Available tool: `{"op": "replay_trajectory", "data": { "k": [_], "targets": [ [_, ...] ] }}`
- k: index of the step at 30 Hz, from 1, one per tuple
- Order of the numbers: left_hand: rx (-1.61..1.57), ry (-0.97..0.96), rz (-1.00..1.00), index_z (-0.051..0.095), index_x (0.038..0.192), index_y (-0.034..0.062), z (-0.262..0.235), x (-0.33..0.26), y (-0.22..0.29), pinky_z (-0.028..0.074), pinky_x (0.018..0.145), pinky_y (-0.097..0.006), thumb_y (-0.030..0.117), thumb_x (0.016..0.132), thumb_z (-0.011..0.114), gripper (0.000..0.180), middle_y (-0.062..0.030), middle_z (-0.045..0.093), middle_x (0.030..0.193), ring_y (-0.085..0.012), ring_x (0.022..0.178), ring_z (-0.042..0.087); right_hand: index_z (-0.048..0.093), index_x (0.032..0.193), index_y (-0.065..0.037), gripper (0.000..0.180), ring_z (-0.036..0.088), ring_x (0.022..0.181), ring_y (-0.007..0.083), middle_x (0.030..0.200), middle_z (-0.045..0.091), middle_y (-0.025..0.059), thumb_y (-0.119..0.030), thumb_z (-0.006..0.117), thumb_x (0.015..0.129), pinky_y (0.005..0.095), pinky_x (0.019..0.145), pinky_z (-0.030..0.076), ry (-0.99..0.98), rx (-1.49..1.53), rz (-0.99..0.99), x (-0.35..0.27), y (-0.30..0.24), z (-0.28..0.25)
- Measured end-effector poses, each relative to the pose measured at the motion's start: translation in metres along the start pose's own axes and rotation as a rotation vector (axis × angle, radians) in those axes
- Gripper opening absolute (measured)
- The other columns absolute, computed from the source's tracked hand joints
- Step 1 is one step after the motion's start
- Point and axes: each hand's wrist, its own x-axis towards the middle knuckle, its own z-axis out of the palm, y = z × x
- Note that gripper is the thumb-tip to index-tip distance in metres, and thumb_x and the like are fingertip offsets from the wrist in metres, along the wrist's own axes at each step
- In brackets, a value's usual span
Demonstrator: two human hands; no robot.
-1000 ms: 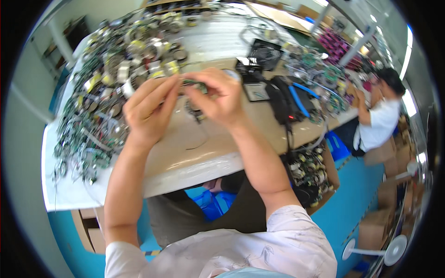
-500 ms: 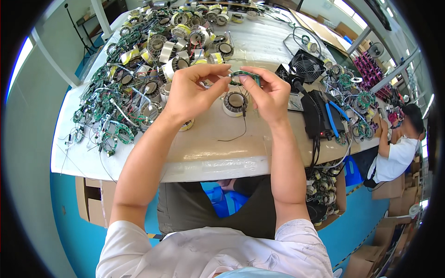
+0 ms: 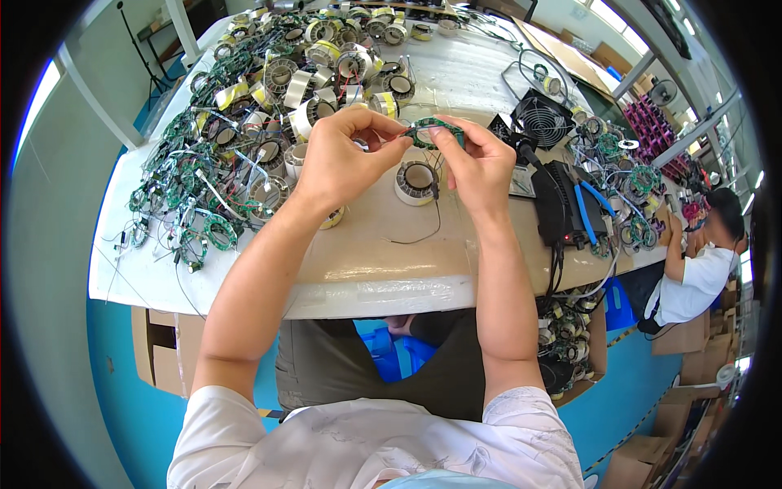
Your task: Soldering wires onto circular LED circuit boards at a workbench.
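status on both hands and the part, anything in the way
Right hand pinching green circuit ring above table. Left hand at its left edge, grip unclear. Pale coil just below in view, nothing visibly blocking.

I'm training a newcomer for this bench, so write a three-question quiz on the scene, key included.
1. Multiple choice: what does the person's right hand hold?
(a) a black square fan
(b) a green ring-shaped circuit board
(c) a brown cardboard box

2. True or false: the tool with long blue handles lies to the right of that hand.

3. Fill in: the small light on the black box-shaped device glows ____.

Key: 1 b; 2 true; 3 red.
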Motion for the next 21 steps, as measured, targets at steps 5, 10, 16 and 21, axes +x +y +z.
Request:
{"op": "replay_trajectory", "data": {
  "k": [5,10,16,21],
  "targets": [
    [0.042,0.036,0.002,0.075,0.091,-0.0006,0.004,0.001,-0.003,0.05,0.066,-0.023,0.01,0.081,0.08,0.016,-0.0022,0.07,0.083,-0.0069,0.073,0.061,0.076,0.104,0.001,0.021,0.05,0.05,0.0003,0.068,0.064,-0.0036,-0.013,0.076,0.087,0.019,0.041,0.034,-0.009,-0.002,0.004,-0.001,-0.001,0.001],
    [0.055,0.039,0.017,0.074,0.086,-0.0005,0.004,0.0,-0.004,0.049,0.065,-0.025,0.011,0.079,0.081,0.015,-0.0019,0.068,0.081,-0.0073,0.072,0.06,0.076,0.104,0.0,0.022,0.051,0.051,0.0006,0.069,0.065,-0.0025,-0.013,0.077,0.086,0.0193,0.04,0.035,-0.025,-0.038,0.021,-0.001,0.0,0.0],
    [0.068,0.0,0.008,0.076,0.084,0.0,0.006,-0.002,-0.006,0.047,0.064,-0.025,0.011,0.078,0.081,0.014,-0.0022,0.066,0.08,-0.0078,0.069,0.055,0.072,0.111,0.003,0.031,0.051,0.051,0.0005,0.071,0.066,-0.0016,-0.014,0.077,0.086,0.0184,0.039,0.036,-0.128,0.075,0.012,-0.002,-0.003,-0.001],
    [0.104,-0.015,0.069,0.078,0.088,0.0016,0.011,-0.004,-0.013,0.045,0.062,-0.025,0.009,0.079,0.081,0.012,-0.0017,0.063,0.078,-0.008,0.068,0.053,0.07,0.113,0.004,0.032,0.049,0.051,0.0,0.068,0.06,-0.004,-0.016,0.076,0.089,0.0186,0.039,0.033,-0.147,0.053,0.033,-0.002,0.0,0.0]
  ]
}}
